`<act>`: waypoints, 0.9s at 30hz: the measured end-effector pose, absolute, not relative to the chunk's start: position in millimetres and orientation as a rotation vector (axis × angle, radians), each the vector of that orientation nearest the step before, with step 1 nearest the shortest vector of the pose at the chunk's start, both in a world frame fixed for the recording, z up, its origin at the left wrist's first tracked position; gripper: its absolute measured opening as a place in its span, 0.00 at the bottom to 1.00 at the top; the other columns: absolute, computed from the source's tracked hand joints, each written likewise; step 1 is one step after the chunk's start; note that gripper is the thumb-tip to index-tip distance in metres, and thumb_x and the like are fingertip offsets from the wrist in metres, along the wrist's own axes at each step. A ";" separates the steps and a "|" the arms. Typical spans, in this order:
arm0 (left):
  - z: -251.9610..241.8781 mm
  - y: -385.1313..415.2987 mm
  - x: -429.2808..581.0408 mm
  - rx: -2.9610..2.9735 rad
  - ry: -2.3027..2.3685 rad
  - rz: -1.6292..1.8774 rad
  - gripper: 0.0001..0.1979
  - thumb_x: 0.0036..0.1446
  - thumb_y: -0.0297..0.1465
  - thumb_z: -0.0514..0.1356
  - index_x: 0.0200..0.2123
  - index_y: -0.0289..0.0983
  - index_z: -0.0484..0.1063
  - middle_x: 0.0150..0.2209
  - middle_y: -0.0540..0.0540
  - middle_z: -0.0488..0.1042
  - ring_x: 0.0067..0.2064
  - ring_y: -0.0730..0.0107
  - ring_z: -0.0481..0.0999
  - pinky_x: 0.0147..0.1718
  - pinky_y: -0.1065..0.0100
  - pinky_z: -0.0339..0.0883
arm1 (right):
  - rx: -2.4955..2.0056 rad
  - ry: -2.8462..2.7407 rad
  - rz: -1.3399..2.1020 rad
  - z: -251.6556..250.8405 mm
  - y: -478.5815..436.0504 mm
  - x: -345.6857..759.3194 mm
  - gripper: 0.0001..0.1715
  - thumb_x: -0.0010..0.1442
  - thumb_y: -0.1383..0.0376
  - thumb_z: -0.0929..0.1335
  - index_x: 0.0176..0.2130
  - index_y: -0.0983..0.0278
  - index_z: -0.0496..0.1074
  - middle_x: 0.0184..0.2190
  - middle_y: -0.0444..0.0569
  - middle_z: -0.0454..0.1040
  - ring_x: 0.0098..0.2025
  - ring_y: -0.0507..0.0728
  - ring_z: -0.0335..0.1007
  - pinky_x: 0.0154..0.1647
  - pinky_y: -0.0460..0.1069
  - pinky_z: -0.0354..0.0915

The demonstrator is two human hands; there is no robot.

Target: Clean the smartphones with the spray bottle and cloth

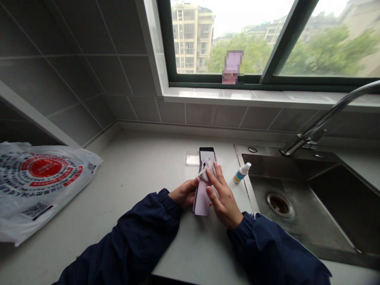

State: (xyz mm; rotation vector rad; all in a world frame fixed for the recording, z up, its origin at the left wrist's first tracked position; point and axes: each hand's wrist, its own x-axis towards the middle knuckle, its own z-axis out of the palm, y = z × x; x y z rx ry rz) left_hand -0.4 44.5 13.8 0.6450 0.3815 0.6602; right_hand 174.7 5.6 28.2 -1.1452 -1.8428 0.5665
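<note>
holding lilac phone (202, 200), right fingers (219, 178) on cloth (204, 172)

A home kitchen: steel sink (282, 170), faucet (335, 114), tiled wall (204, 114), window (225, 39) overlooking apartments (192, 39).

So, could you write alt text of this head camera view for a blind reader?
A person's left hand holds a lilac smartphone while the right hand presses a white cloth on it, beside a small spray bottle and steel sink.

"How many hands?"

"Two: a bare left hand (184, 193) and a bare right hand (225, 196)."

"Objects?"

"One lilac smartphone (202, 202), one white wipe (204, 170), one clear plastic phone case (192, 158), one small white-and-blue spray bottle (242, 173), one red-printed white plastic bag (38, 186)."
</note>
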 end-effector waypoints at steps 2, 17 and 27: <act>11.3 46.3 -0.2 0.645 0.381 0.691 0.31 0.58 0.47 0.63 0.59 0.34 0.69 0.49 0.36 0.77 0.47 0.54 0.79 0.47 0.58 0.72 | -1.110 -1.886 0.562 27.7 4.2 173.9 0.31 0.70 0.54 0.61 0.69 0.53 0.56 0.74 0.42 0.34 0.75 0.67 0.28 0.72 0.68 0.41; 23.5 50.8 -2.7 0.600 0.446 0.869 0.35 0.56 0.52 0.62 0.58 0.34 0.69 0.56 0.33 0.73 0.58 0.45 0.72 0.50 0.51 0.72 | -0.851 -2.038 0.520 32.0 -1.2 170.7 0.33 0.69 0.63 0.63 0.70 0.56 0.54 0.72 0.50 0.51 0.73 0.66 0.43 0.71 0.68 0.50; 27.5 50.9 -2.3 0.540 0.634 1.040 0.32 0.51 0.48 0.68 0.54 0.36 0.71 0.50 0.36 0.77 0.50 0.56 0.78 0.47 0.60 0.73 | -0.803 -1.901 0.479 36.8 -2.9 168.4 0.32 0.66 0.73 0.64 0.67 0.55 0.62 0.65 0.49 0.65 0.67 0.62 0.61 0.67 0.62 0.62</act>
